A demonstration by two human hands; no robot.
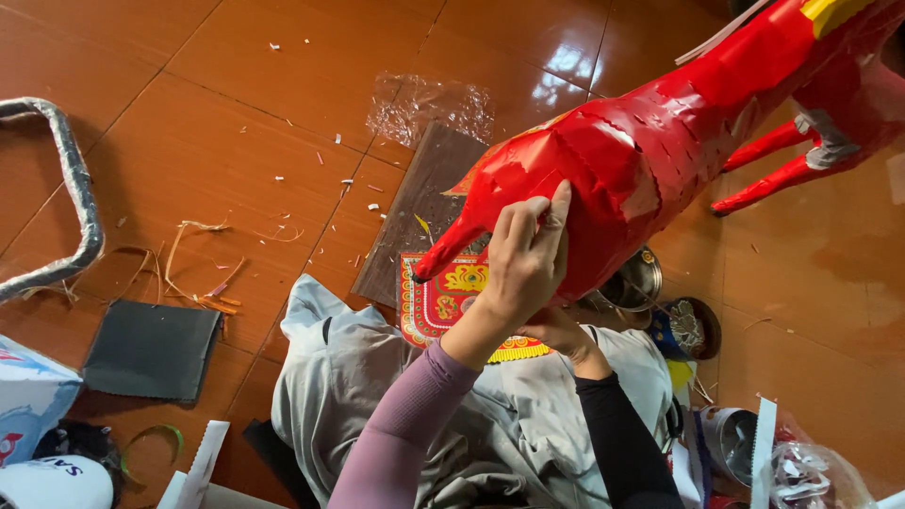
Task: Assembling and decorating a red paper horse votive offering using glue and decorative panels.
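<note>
Left hand [526, 259], on a mauve sleeve, lies flat on the flank of a red paper animal figure [641, 151], fingers [556, 212] spread and pressed to the scalloped paper scales; open, not gripping. Right hand [556, 332], on a black sleeve, sits just beneath the left, under the figure's belly, touching it from below; mostly hidden, so cannot tell whether it is curled or open. The figure runs up and away from both hands toward the upper right, its red legs [768, 170] far beyond the fingertips. A pointed red tip [436, 256] juts out just left of the left hand. Directly below that tip, a red-and-yellow patterned paper sheet [443, 297] lies on grey cloth [377, 396]. Behind the right hand, a metal bowl [636, 281]. Well left of the hands: dark board [151, 351], paper scraps on the tiled floor [264, 104].
</note>
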